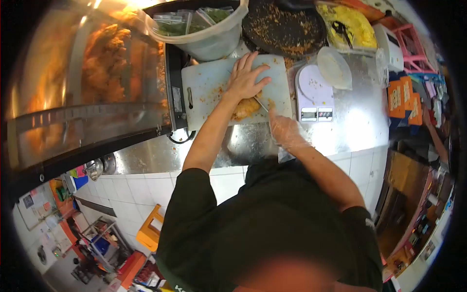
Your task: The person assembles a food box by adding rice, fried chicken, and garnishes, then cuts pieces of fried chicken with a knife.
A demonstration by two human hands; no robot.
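Observation:
My right hand [287,130], in a clear plastic glove, is closed around the handle of a knife [261,104]. The blade runs up and left, partly hidden beneath my left hand. My bare left hand [245,80] lies with fingers spread over the blade and the white cutting board [204,78]. A golden-brown piece of breaded fried food [246,109], which looks like chicken, rests on the board just below my left hand, against the knife. Crumbs are scattered around it.
A lit glass display case [104,73] with fried food stands left. Behind the board are a plastic tub [206,44] of bagged greens and a dark pan [287,29] of crumbs. A kitchen scale [315,90], a translucent lid [334,67] and a yellow-filled tray [352,24] sit right.

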